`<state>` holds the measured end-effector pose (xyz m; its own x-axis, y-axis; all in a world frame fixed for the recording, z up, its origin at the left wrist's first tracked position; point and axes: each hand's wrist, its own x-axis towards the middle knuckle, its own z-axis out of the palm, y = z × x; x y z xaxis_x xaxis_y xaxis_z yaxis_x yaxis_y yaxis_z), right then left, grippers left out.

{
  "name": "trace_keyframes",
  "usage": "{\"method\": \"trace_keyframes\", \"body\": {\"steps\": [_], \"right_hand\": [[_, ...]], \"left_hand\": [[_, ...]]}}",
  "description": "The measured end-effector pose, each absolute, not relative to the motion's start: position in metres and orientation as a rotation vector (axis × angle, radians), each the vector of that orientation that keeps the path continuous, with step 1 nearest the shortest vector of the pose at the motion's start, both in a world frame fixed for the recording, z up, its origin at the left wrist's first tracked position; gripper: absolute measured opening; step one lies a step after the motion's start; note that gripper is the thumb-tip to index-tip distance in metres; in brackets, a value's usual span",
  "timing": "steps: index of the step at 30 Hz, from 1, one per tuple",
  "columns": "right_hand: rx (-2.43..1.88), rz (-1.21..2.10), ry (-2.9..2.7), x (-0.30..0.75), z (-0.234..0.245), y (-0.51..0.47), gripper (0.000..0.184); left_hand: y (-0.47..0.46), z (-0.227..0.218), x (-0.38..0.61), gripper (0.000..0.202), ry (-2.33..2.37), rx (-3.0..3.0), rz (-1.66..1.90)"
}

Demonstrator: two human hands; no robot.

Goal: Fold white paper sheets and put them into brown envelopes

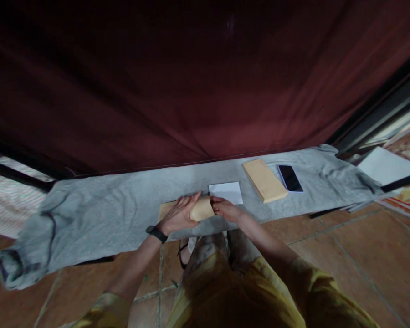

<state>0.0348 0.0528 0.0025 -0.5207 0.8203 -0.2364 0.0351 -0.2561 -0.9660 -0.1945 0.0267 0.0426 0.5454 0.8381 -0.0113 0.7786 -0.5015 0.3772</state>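
Note:
My left hand, with a dark band on the wrist, lies across a tan paper envelope. Its fingers are stretched out over the paper, thumb apart, and the envelope bulges up beside them. At the right end of the envelope is my right hand, its fingers curled together on the edge; whether the fingertips reach inside is hidden. Just behind that hand a white sheet of paper lies flat, partly covered by it.
A stack of tan envelopes lies to the right, beside a dark-screened phone. All rest on a narrow bench covered with grey cloth. A dark red curtain hangs behind. Dark bars flank both ends above the tiled floor.

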Motion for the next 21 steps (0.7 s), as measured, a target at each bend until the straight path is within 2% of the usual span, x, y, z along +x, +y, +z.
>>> {"method": "trace_keyframes", "body": {"steps": [5, 11, 14, 21], "right_hand": [[-1.175, 1.563, -1.634, 0.038, -0.002, 0.052, 0.019], [-1.21, 1.431, -1.656, 0.041, -0.009, 0.054, 0.045], [-1.212, 1.417, -1.63, 0.041, -0.016, 0.057, 0.052], [-1.257, 1.148, -1.615, 0.066, -0.025, 0.054, 0.04]], "left_hand": [[0.026, 0.04, -0.196, 0.119, 1.388, 2.433, 0.26], [0.026, 0.042, -0.194, 0.118, 1.404, 2.452, 0.237], [0.026, 0.043, -0.194, 0.119, 1.407, 2.454, 0.23], [0.026, 0.04, -0.195, 0.119, 1.425, 2.42, 0.242]]}}
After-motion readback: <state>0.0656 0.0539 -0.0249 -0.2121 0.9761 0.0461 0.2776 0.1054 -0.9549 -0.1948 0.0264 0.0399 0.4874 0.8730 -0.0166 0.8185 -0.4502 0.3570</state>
